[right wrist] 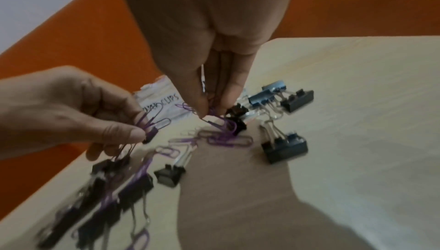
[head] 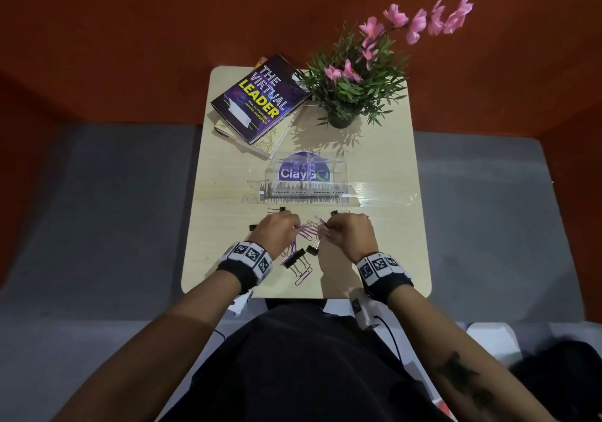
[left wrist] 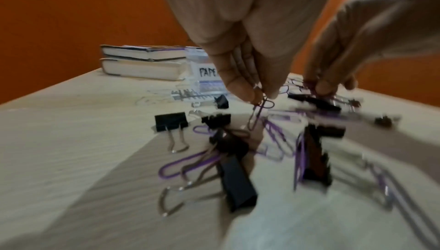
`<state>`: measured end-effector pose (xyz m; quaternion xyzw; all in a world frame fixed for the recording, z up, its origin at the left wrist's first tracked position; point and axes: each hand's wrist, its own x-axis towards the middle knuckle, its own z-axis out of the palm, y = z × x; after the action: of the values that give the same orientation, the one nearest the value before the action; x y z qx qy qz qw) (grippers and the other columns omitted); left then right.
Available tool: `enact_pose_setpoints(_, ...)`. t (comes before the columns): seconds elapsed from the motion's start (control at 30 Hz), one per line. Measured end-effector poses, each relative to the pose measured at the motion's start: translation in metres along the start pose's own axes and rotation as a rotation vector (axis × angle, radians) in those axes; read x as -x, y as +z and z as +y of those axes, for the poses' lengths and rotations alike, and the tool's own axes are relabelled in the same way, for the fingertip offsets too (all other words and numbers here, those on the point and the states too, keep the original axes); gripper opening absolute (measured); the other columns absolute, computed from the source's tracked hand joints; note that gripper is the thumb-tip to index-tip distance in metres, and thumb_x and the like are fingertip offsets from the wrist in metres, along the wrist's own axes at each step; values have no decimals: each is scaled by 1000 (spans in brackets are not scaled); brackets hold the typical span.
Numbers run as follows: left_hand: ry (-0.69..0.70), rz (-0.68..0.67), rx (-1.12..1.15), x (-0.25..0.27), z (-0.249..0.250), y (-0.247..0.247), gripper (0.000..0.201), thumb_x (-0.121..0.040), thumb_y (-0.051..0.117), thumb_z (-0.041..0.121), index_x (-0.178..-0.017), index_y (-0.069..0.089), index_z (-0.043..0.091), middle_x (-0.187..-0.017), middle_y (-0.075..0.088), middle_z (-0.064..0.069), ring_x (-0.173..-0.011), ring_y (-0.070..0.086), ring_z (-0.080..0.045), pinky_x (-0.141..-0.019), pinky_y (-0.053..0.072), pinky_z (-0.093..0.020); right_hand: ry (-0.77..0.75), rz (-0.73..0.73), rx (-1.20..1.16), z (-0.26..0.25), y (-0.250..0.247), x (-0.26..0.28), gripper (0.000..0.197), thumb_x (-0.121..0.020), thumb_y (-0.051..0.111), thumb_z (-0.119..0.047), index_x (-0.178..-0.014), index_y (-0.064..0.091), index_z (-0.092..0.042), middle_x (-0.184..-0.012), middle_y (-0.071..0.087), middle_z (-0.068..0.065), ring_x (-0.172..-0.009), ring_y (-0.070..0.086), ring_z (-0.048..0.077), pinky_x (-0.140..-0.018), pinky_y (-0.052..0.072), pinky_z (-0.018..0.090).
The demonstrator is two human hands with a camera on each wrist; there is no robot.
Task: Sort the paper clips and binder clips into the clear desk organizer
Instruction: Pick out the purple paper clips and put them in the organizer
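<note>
**Purple clips picked from the pile**

Purple paper clips [left wrist: 258, 110] hang pinched in the left hand [head: 275, 232]; the right hand [head: 350, 234] pinches more (likely gathering one kind first). Binder clips [head: 294, 257] lie scattered near the table's [head: 391, 252] front edge, the organizer [head: 306, 180] mid-table, orange walls beyond.

- A pale wooden table [head: 384, 167] with rounded corners bears everything else.
- Stacked books [head: 260, 100] lie at the table's far left corner; the top cover reads "THE VIRTUAL LEADER".
- A potted plant [head: 355, 86] with green leaves and pink flowers stands at the table's far right, beside the books.
- An orange wall [head: 130, 14] rises behind the table.
</note>
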<state>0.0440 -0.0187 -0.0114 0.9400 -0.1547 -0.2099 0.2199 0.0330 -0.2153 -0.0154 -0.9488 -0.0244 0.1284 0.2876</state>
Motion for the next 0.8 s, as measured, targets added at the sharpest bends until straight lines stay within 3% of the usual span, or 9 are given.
enact_pose_setpoints(0.07,-83,91,181,1,-1,-13,10,-87,68,17,-90,71,8,-85,69,-8,-76,64,-25,-73,55,-36,28,22,-59,-1,-10,-3,4,-75,75,-17,-71,74,-15,-66,73,4,-61,64,20,-57,48,27)
enact_pose_setpoints(0.17,-197,238,455,-2,2,-41,7,-83,72,10,-89,73,7,-77,71,-5,-66,65,-15,-64,58,-24,61,58,-147,-9,-25,-9,15,-69,72,-4,-76,75,-17,-72,75,1,-68,69,17,-68,57,28)
enact_pose_setpoints(0.27,-240,345,516,-21,8,-68,6,-83,72,11,-88,72,9,-74,69,-1,-60,62,-8,-56,53,-15,74,94,-242,-24,-38,-22,15,-70,75,-5,-79,74,-17,-74,75,0,-71,69,15,-72,57,29)
enact_pose_setpoints(0.37,-316,428,568,-49,5,-76,4,-80,75,11,-84,73,9,-72,70,-4,-61,67,-16,-61,60,-29,84,128,-278,-44,-44,-44,17,-71,76,-6,-85,72,-15,-77,76,2,-74,70,15,-75,58,30)
enact_pose_setpoints(0.43,-370,392,550,-60,4,-72,4,-78,77,13,-81,75,11,-72,72,-6,-65,70,-21,-68,61,-36,77,142,-263,-57,-43,-61,17,-70,75,-5,-82,72,-16,-76,75,2,-73,69,17,-74,58,30)
enact_pose_setpoints(0.53,-368,320,468,-61,6,-65,4,-76,77,11,-80,76,8,-76,73,-12,-75,68,-27,-79,57,-36,42,141,-158,-73,-35,-85,16,-68,67,-2,-75,73,-15,-72,74,5,-72,67,22,-70,57,32)
enact_pose_setpoints(0.63,-387,373,447,-52,-6,-60,11,-80,70,8,-90,76,10,-86,75,-13,-83,68,-27,-85,55,-36,21,100,-85,-77,-25,-101,18,-69,67,-2,-75,75,-16,-76,75,8,-77,67,28,-69,56,31)
enact_pose_setpoints(0.8,-420,433,412,-25,-28,-50,15,-81,64,2,-85,76,9,-88,76,-10,-83,69,-24,-84,56,-34,-36,65,-99,-73,-26,-105,21,-70,66,4,-81,76,-11,-78,76,9,-76,69,24,-74,58,31)
